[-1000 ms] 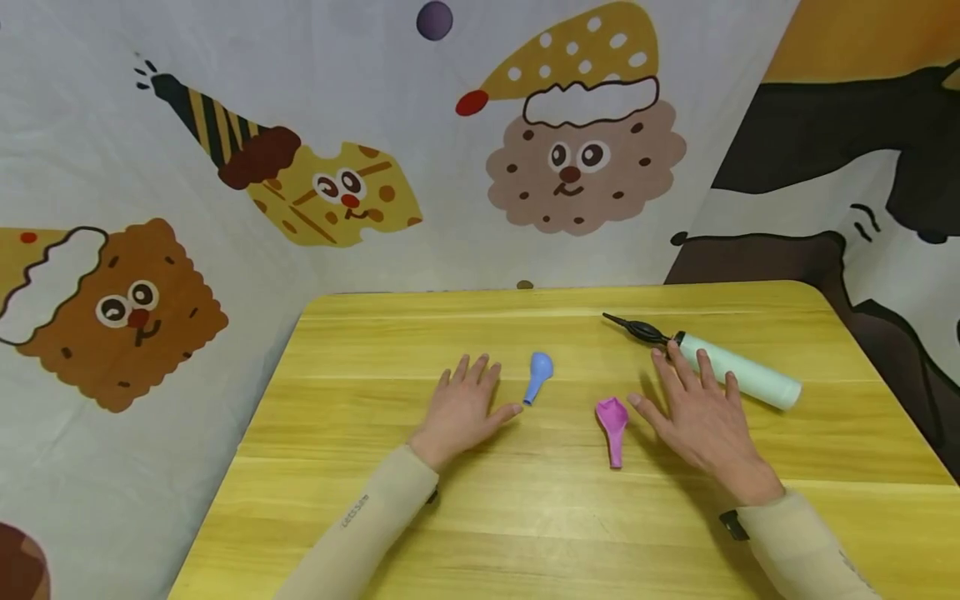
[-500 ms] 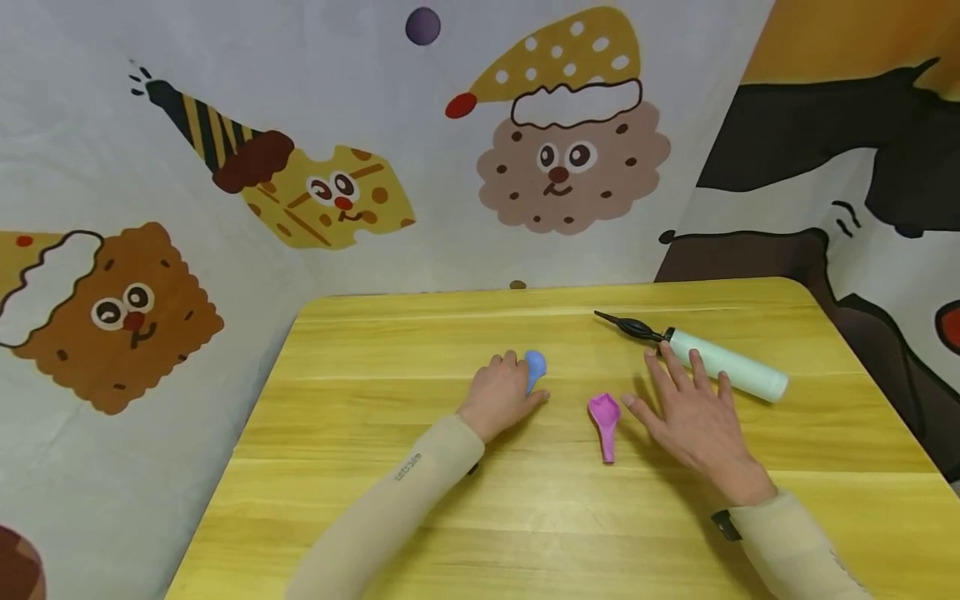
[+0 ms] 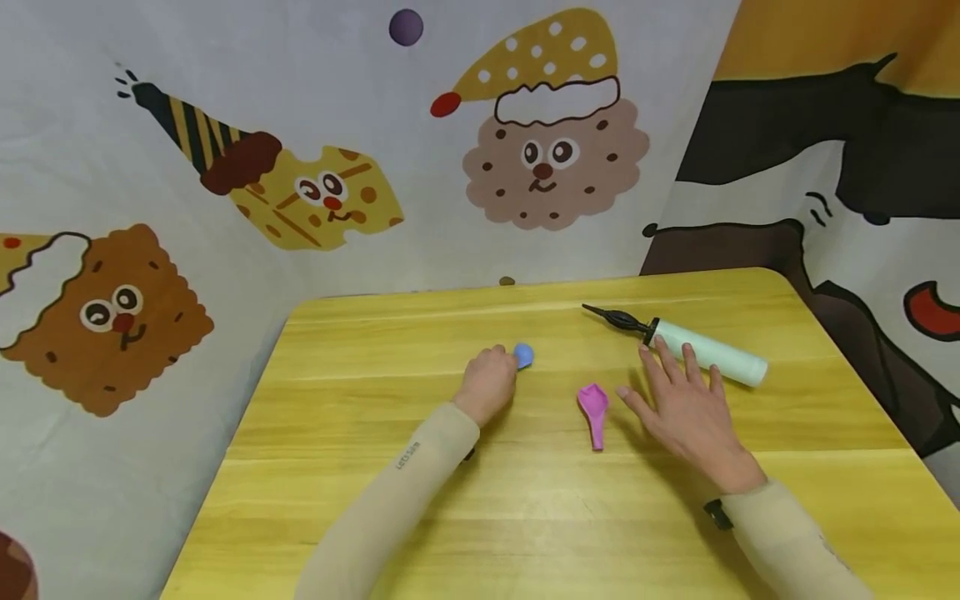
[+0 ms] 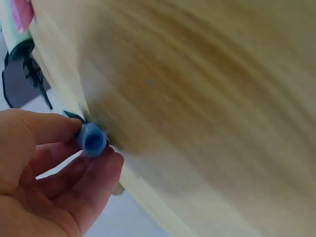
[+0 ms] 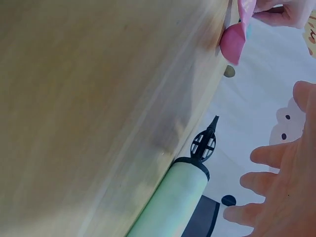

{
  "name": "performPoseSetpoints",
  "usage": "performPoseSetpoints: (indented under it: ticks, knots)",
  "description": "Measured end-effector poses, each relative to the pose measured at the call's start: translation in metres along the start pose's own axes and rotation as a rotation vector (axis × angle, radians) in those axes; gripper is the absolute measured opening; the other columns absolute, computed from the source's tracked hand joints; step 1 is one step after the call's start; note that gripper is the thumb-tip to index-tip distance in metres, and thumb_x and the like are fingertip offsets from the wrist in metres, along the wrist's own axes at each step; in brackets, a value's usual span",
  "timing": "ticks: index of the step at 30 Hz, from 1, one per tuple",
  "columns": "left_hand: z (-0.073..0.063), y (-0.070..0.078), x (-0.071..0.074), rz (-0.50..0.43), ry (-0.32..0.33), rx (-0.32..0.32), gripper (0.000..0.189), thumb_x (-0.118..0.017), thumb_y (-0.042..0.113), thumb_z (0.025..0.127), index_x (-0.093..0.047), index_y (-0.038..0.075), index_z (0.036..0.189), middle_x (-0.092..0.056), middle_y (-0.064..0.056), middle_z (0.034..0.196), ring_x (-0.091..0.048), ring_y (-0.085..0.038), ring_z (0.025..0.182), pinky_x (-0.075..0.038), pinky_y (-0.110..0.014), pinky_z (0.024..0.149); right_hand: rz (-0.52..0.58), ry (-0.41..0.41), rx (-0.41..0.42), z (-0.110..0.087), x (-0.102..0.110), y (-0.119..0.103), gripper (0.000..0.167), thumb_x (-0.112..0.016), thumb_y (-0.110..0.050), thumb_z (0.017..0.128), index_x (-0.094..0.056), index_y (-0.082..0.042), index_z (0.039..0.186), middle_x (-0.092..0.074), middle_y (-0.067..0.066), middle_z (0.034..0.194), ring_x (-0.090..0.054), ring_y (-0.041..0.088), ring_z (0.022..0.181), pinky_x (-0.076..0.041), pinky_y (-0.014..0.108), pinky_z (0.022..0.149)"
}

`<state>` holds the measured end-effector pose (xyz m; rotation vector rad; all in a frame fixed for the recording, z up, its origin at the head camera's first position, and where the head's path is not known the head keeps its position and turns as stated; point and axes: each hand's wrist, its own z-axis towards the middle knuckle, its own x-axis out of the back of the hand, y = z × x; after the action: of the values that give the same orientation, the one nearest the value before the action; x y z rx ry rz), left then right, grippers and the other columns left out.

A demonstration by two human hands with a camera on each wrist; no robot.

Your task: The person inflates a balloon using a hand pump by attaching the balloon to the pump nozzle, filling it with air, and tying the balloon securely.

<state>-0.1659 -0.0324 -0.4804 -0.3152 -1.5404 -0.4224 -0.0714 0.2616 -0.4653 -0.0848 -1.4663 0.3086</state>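
My left hand (image 3: 487, 385) pinches a blue balloon (image 3: 524, 356) by its neck between thumb and fingers. The balloon is limp, and its round end shows past the knuckles in the head view. Seen from the left wrist, the open mouth of the blue balloon (image 4: 94, 142) faces the camera. My right hand (image 3: 692, 418) is spread flat, fingers apart, holding nothing. Its fingertips overlap the near side of a mint-green balloon pump (image 3: 708, 352) with a black nozzle. Left of the right thumb lies a pink uninflated balloon (image 3: 594, 415). The right wrist view shows the pump (image 5: 173, 197) beside the spread fingers.
Everything lies on a wood-grain table (image 3: 547, 533) with rounded far corners. Right behind its far edge hangs a white cloth backdrop (image 3: 442, 242) printed with cartoon biscuits and cheese. Black straps circle both wrists under beige sleeves (image 3: 375, 500).
My left hand has moved right to the blue balloon and its fingers have closed on the neck. The right hand keeps its spread pose. The head view has shifted slightly.
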Motion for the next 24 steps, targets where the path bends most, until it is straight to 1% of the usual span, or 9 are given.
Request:
performPoseSetpoints:
  ticks: [3, 6, 10, 12, 14, 16, 17, 21, 24]
  knots:
    - [-0.002, -0.01, 0.003, -0.089, 0.027, 0.049, 0.017, -0.064, 0.012, 0.102, -0.076, 0.006, 0.092, -0.069, -0.007, 0.083, -0.068, -0.022, 0.073, -0.059, -0.036, 0.059, -0.007, -0.003, -0.008, 0.003, 0.003, 0.003, 0.083, -0.045, -0.064, 0.104, -0.034, -0.003, 0.159, -0.023, 0.025, 0.167, -0.019, 0.06, 0.147, -0.013, 0.083, 0.109]
    - [-0.006, -0.022, 0.008, -0.287, 0.048, 0.118, 0.02, -0.062, 0.018, 0.104, -0.077, 0.008, 0.096, -0.074, -0.005, 0.087, -0.067, -0.019, 0.071, -0.057, -0.035, 0.061, -0.018, -0.01, -0.025, 0.007, 0.008, 0.012, 0.086, -0.045, -0.066, 0.103, -0.033, -0.002, 0.16, -0.022, 0.026, 0.166, -0.018, 0.061, 0.147, -0.013, 0.083, 0.109]
    - [-0.015, -0.037, 0.016, -0.708, 0.032, 0.215, 0.022, -0.061, 0.019, 0.106, -0.077, 0.004, 0.11, -0.077, -0.007, 0.095, -0.071, -0.022, 0.074, -0.058, -0.033, 0.062, -0.027, -0.013, -0.051, 0.016, 0.016, 0.027, 0.089, -0.043, -0.067, 0.103, -0.03, -0.001, 0.16, -0.021, 0.027, 0.166, -0.017, 0.062, 0.146, -0.013, 0.083, 0.108]
    - [-0.019, -0.044, 0.018, -0.956, 0.025, 0.263, 0.024, -0.059, 0.015, 0.106, -0.073, -0.002, 0.116, -0.077, -0.011, 0.1, -0.075, -0.027, 0.084, -0.062, -0.034, 0.07, -0.023, -0.019, -0.059, 0.024, 0.019, 0.036, 0.09, -0.043, -0.067, 0.103, -0.028, 0.0, 0.16, -0.02, 0.029, 0.166, -0.017, 0.063, 0.145, -0.013, 0.085, 0.106]
    - [-0.024, -0.049, 0.019, -1.196, 0.029, 0.296, 0.026, -0.058, 0.011, 0.107, -0.069, -0.008, 0.121, -0.077, -0.017, 0.104, -0.075, -0.034, 0.095, -0.063, -0.039, 0.081, -0.018, -0.032, -0.068, 0.031, 0.022, 0.043, 0.092, -0.043, -0.068, 0.102, -0.027, 0.002, 0.16, -0.02, 0.031, 0.165, -0.016, 0.065, 0.144, -0.014, 0.086, 0.105]
    - [-0.029, -0.051, 0.021, -1.412, 0.046, 0.32, 0.029, -0.056, 0.009, 0.108, -0.064, -0.012, 0.126, -0.074, -0.023, 0.111, -0.072, -0.038, 0.106, -0.058, -0.046, 0.095, -0.007, -0.054, -0.082, 0.037, 0.026, 0.051, 0.095, -0.044, -0.07, 0.101, -0.026, 0.002, 0.16, -0.019, 0.032, 0.164, -0.014, 0.066, 0.143, -0.013, 0.086, 0.103]
    - [-0.032, -0.051, 0.021, -1.506, 0.055, 0.333, 0.03, -0.056, 0.008, 0.108, -0.063, -0.012, 0.129, -0.073, -0.024, 0.114, -0.072, -0.038, 0.107, -0.056, -0.05, 0.098, -0.003, -0.067, -0.09, 0.04, 0.027, 0.054, 0.096, -0.044, -0.071, 0.1, -0.025, 0.002, 0.16, -0.018, 0.033, 0.164, -0.013, 0.067, 0.143, -0.013, 0.087, 0.103]
    - [-0.042, -0.048, 0.021, -1.801, 0.081, 0.398, 0.033, -0.055, 0.009, 0.108, -0.057, -0.011, 0.135, -0.071, -0.023, 0.123, -0.073, -0.028, 0.108, -0.047, -0.053, 0.108, 0.002, -0.116, -0.124, 0.049, 0.029, 0.064, 0.102, -0.048, -0.072, 0.098, -0.02, 0.003, 0.161, -0.016, 0.035, 0.164, -0.011, 0.068, 0.142, -0.011, 0.087, 0.102]
    - [-0.05, -0.045, 0.022, -1.956, 0.091, 0.437, 0.036, -0.054, 0.008, 0.108, -0.051, -0.009, 0.14, -0.068, -0.021, 0.13, -0.071, -0.025, 0.113, -0.046, -0.048, 0.11, 0.013, -0.156, -0.14, 0.054, 0.027, 0.07, 0.106, -0.05, -0.073, 0.096, -0.015, 0.003, 0.162, -0.012, 0.036, 0.164, -0.008, 0.07, 0.141, -0.009, 0.087, 0.103]
